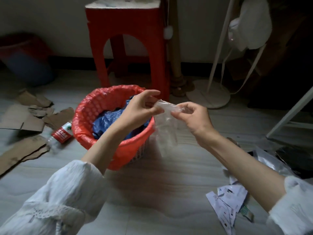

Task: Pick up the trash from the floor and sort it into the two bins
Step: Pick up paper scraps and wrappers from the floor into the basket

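Observation:
A clear plastic bag (166, 126) hangs in the air between my hands, just right of the bin's rim. My left hand (140, 109) pinches its top edge on the left, and my right hand (193, 116) pinches the same edge on the right. Below my left hand stands a basket bin lined with a red bag (81, 119); blue plastic (105, 121) lies inside it. A second bin is not visible for certain.
Torn cardboard (22, 119) and a crushed red-label bottle (59, 134) lie left of the bin. Paper scraps (227, 206) and dark and silvery wrappers (277, 160) lie at the right. A red stool (125, 41) stands behind the bin, a white stand's base (208, 94) beside it.

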Action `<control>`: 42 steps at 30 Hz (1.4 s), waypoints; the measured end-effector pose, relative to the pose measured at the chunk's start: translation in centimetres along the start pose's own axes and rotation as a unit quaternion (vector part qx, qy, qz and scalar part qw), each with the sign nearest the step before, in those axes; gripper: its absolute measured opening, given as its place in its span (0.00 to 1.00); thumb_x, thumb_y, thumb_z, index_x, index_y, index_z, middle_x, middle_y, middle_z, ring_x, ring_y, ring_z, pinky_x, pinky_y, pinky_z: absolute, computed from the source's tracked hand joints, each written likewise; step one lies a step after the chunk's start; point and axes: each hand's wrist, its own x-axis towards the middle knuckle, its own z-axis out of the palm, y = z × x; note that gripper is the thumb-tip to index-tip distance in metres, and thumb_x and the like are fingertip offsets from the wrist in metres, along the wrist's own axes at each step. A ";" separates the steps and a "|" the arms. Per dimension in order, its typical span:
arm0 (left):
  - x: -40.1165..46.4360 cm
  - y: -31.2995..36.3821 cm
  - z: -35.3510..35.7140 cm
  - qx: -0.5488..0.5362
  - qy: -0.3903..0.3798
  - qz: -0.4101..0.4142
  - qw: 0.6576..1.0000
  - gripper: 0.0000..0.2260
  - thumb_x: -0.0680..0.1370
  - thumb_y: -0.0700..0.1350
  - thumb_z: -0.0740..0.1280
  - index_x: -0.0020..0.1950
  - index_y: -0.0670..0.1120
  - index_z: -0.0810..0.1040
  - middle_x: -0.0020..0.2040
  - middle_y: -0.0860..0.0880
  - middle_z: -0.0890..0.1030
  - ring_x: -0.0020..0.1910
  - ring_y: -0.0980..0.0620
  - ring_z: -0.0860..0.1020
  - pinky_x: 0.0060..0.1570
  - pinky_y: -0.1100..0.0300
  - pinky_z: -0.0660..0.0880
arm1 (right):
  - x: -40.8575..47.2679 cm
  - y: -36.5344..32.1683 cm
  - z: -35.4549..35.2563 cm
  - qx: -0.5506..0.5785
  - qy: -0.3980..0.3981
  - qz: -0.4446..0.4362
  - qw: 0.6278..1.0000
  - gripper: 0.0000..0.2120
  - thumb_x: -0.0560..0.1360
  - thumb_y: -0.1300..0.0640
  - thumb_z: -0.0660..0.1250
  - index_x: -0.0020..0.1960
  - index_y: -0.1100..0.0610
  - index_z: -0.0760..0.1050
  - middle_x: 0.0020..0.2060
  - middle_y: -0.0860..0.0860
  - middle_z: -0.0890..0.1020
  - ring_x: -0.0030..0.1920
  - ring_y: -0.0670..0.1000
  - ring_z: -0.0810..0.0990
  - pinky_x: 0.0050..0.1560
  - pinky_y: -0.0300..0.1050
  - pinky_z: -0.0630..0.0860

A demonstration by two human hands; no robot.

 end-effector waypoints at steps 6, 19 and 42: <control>-1.6 -4.5 -7.7 0.053 0.100 -0.033 0.993 0.15 0.75 0.40 0.68 0.61 0.45 0.75 0.48 0.48 0.82 0.48 0.57 0.80 0.51 0.63 0.76 | 4.0 -5.5 5.5 -0.127 -0.020 -0.184 0.974 0.06 0.68 0.65 0.73 0.43 0.56 0.82 0.38 0.49 0.83 0.40 0.42 0.81 0.46 0.36 0.77; -5.9 -15.0 -10.5 0.422 0.159 -0.045 0.892 0.24 0.70 0.49 0.51 0.53 0.43 0.81 0.52 0.46 0.82 0.58 0.45 0.75 0.69 0.49 0.55 | 3.5 -1.2 13.8 -0.554 -0.235 -0.313 0.735 0.09 0.75 0.51 0.64 0.51 0.47 0.82 0.42 0.46 0.81 0.55 0.50 0.72 0.57 0.49 0.58; -6.3 -15.2 -10.0 0.448 0.181 -0.065 0.873 0.25 0.72 0.49 0.47 0.53 0.45 0.82 0.49 0.48 0.83 0.55 0.47 0.74 0.72 0.49 0.52 | 5.7 2.8 17.3 -0.604 -0.291 -0.185 0.719 0.13 0.72 0.66 0.61 0.55 0.61 0.77 0.52 0.60 0.79 0.54 0.62 0.76 0.44 0.47 0.69</control>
